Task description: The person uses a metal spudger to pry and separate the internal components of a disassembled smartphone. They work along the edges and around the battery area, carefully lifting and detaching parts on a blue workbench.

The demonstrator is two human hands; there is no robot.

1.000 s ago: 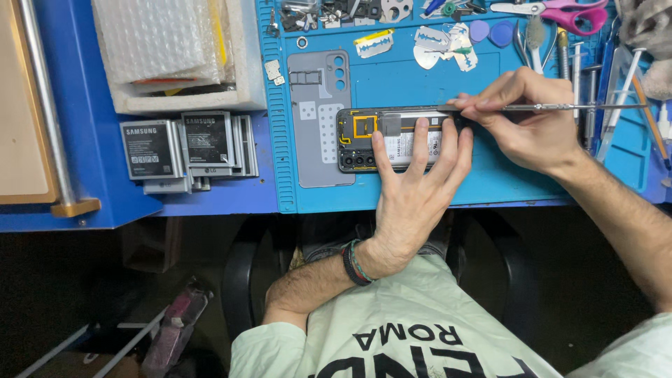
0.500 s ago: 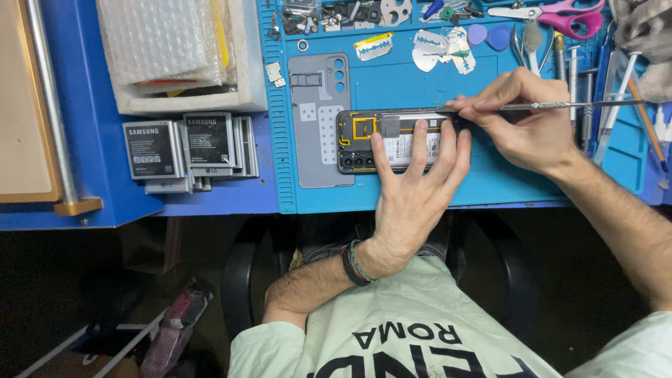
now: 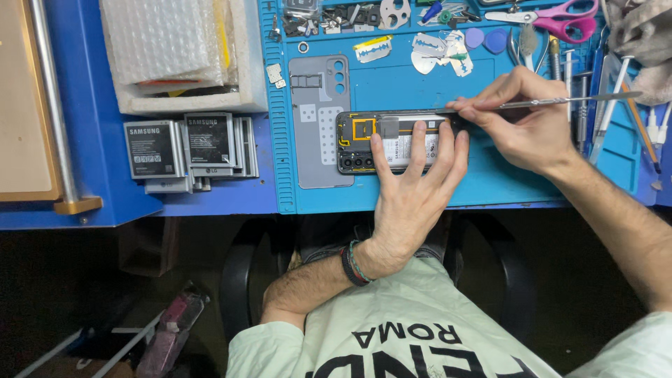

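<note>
The left hand [image 3: 411,203] is laid flat with its fingers spread, the fingertips pressed onto the opened phone [image 3: 392,142], which lies just beyond the palm on the blue mat [image 3: 420,84]. The right hand [image 3: 521,122] is closed in a pinch around a thin metal tool [image 3: 560,102], held like a pen; the tool's tip is met at the phone's upper right edge, just past the left little finger, while its long shaft runs out to the right over the knuckles. The phone is a dark rectangle with its back removed: a pale battery, a yellow-outlined part and small camera lenses at its left end are shown. Directly left of the phone a grey back cover [image 3: 318,122] is laid, smooth and matte, with rounded corners. Farther left of the left hand, off the mat, flat grey batteries [image 3: 189,143] are stacked, and beyond them a white foam box [image 3: 248,77] with bubble wrap is seen. Above the right hand pink-handled scissors [image 3: 560,15] are laid, with slim metal tools standing in a row to its right. A braided band is worn on the left wrist.
</note>
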